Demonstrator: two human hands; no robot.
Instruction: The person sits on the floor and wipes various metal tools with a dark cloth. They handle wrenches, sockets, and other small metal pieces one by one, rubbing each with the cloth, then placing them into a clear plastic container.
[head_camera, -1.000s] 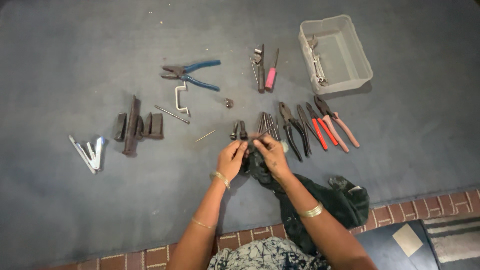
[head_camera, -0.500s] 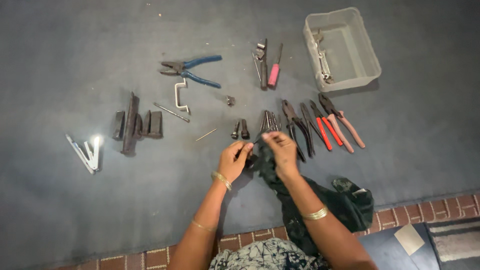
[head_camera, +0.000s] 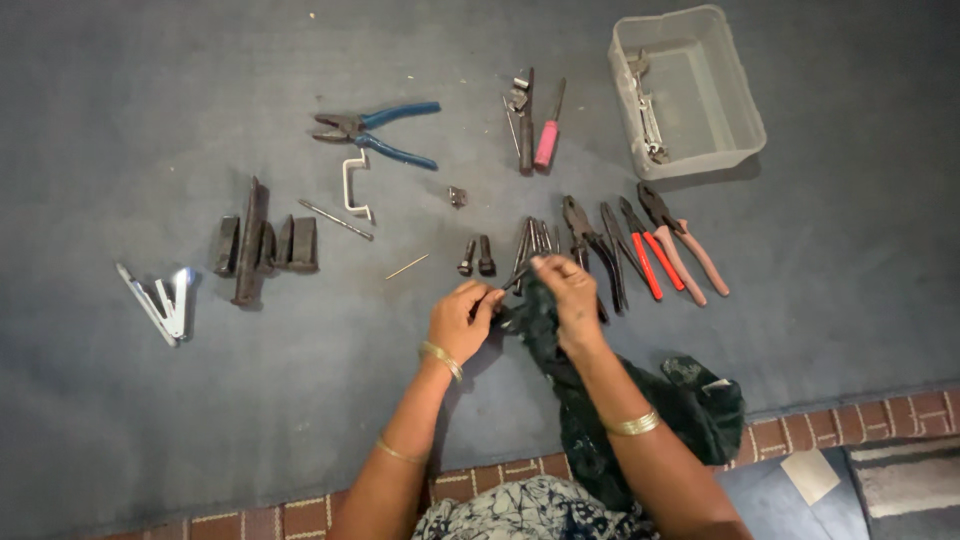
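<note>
Two hands work a thin metal rod with a dark cloth, centre of frame.

The left hand (head_camera: 462, 320) pinches the lower-left end of the rod (head_camera: 508, 285); the right hand (head_camera: 570, 295), fingers closed, presses a fold of the cloth (head_camera: 600, 400) around its upper-right end. The rod's long axis runs lower left to upper right, between the two hands and equally near both. Just above lies a row of pliers (head_camera: 640, 250). A clear rectangular plastic bin (head_camera: 735, 100) sits upper right; no labels are legible.

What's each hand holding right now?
Left hand: fingers pinch one end of a thin dark tool.
Right hand: fingers grip the dark cloth around that tool.
</note>
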